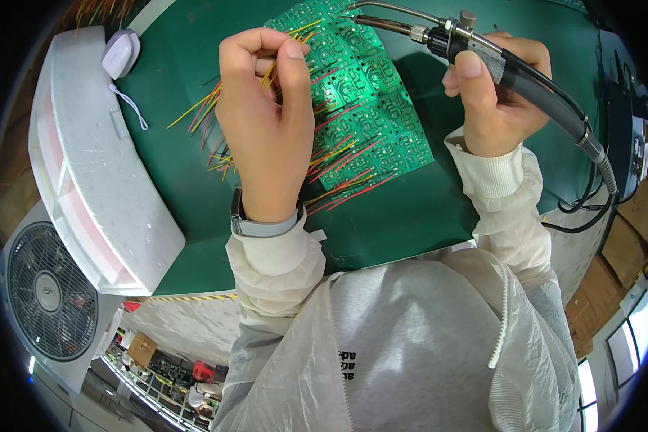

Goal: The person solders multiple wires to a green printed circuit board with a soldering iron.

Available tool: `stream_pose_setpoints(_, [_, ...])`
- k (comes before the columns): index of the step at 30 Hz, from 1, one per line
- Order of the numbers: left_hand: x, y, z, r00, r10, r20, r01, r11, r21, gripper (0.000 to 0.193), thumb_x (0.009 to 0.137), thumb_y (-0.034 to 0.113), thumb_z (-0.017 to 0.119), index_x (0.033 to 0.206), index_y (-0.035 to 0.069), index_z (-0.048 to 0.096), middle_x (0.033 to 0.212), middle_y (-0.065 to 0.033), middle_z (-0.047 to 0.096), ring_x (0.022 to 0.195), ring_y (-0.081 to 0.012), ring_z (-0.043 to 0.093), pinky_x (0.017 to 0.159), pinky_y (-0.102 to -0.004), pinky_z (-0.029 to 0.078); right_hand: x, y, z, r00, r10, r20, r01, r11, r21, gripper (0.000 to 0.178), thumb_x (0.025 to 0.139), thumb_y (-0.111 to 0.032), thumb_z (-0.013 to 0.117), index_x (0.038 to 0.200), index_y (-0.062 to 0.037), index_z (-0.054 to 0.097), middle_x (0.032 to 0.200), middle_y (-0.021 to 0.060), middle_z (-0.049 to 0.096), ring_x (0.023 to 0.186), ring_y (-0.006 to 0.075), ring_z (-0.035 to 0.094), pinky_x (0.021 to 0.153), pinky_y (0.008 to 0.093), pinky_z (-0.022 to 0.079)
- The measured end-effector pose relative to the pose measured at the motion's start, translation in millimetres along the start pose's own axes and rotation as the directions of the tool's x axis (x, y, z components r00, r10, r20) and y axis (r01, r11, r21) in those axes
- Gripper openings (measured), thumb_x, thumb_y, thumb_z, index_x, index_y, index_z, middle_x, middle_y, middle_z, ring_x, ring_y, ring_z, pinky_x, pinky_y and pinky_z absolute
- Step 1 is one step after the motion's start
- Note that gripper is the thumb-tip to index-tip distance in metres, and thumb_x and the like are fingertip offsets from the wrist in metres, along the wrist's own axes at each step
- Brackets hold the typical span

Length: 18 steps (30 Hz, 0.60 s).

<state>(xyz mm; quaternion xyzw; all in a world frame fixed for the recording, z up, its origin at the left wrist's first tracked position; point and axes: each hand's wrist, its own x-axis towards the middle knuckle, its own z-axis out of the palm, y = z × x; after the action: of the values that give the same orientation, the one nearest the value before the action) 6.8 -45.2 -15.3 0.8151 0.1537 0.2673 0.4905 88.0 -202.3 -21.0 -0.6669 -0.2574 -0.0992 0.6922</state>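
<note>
A panel of green circuit boards (394, 119) lies on the work mat, with rows of thin red and yellow wires (347, 153) sticking out over its left side. My left hand (266, 133) is closed in a pinch on thin wires (302, 30), mostly yellow, above the panel's upper left part. More wire ends fan out to the left, beneath the hand. Wrapped around its grip by my right hand (500, 104) is a soldering iron (446, 39) with a thin metal solder-feed tube (392, 9). Its tip points left, at the panel's far edge; whether it touches is too small to tell.
A white foam box (86, 158) stands along the mat's left side, with a small lilac case (121, 54) and strap on its edge. Below it is a box fan (50, 288). Black cable (590, 205) loops at the right. The green mat (381, 234) extends toward me.
</note>
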Motion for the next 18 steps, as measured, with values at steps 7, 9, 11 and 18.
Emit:
stream_pose_setpoints(7, [1,1,-2,0.997,0.068,0.027,-0.072,0.977,0.199,0.008,0.082,0.008,0.054,0.082,0.002,0.049,0.068,-0.0037,0.052,0.05,-0.0095,0.039,0.044,-0.0233,0.031,-4,-6,-7,1.0,-0.017,0.018,0.018,0.998,-0.053,0.025,0.076,-0.01,0.063,0.084,0.0021,0.044,0.058,0.0109,0.054,0.045,0.0117,0.05,0.043,0.0215,0.042])
stream_pose_setpoints(9, [1,-3,0,0.995,0.096,0.037,-0.101,0.97,0.223,0.007,0.081,0.007,0.055,0.082,0.003,0.05,0.071,-0.0042,0.053,0.052,-0.0115,0.039,0.045,-0.0245,0.032,-5,-5,-7,1.0,-0.011,0.011,0.012,0.998,-0.057,0.024,0.076,-0.011,0.063,0.084,0.002,0.044,0.058,0.0109,0.054,0.045,0.0119,0.05,0.043,0.0216,0.042])
stream_pose_setpoints(11, [0,-6,3,0.991,0.123,0.041,-0.129,0.968,0.213,0.007,0.078,0.006,0.056,0.081,0.003,0.051,0.075,-0.0056,0.054,0.057,-0.0166,0.043,0.05,-0.0277,0.035,-6,-5,-7,1.0,-0.006,0.005,0.006,0.998,-0.06,0.024,0.076,-0.011,0.063,0.084,0.0019,0.044,0.057,0.0108,0.054,0.044,0.012,0.05,0.043,0.0218,0.042])
stream_pose_setpoints(18, [1,-1,6,0.978,0.199,0.058,-0.207,0.918,0.338,0.006,0.076,0.004,0.058,0.077,0.003,0.053,0.072,-0.0077,0.052,0.061,-0.0232,0.048,0.056,-0.0321,0.038,-10,0,-16,0.999,-0.029,0.023,0.03,0.997,-0.067,0.026,0.072,-0.01,0.065,0.084,0.0021,0.045,0.063,0.0096,0.056,0.05,0.0114,0.05,0.048,0.0218,0.042])
